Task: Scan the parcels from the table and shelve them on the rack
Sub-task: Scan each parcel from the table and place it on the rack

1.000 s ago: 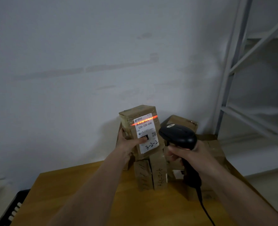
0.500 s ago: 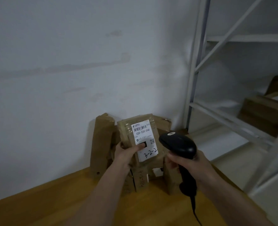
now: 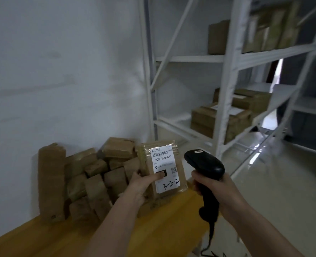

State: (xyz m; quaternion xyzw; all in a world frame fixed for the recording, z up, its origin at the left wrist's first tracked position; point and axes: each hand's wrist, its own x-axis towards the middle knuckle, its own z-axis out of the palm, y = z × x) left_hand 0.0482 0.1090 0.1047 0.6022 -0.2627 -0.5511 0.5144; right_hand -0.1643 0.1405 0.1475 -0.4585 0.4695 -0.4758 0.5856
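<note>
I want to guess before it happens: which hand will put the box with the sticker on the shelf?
Probably the left hand. It already grips the labelled parcel, thumb on the label. The right hand is wrapped around the scanner, so it's busy, though it's the one nearer the rack.

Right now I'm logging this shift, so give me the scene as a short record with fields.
left hand: left hand holds the labelled parcel, thumb on its label
label text: 220-220-C40, handwritten 3-2-2
right hand: right hand grips the black scanner
scan beam: none visible on the label
table: wooden table with a parcel pile by the wall
rack: white rack, boxes on two shelves
</note>
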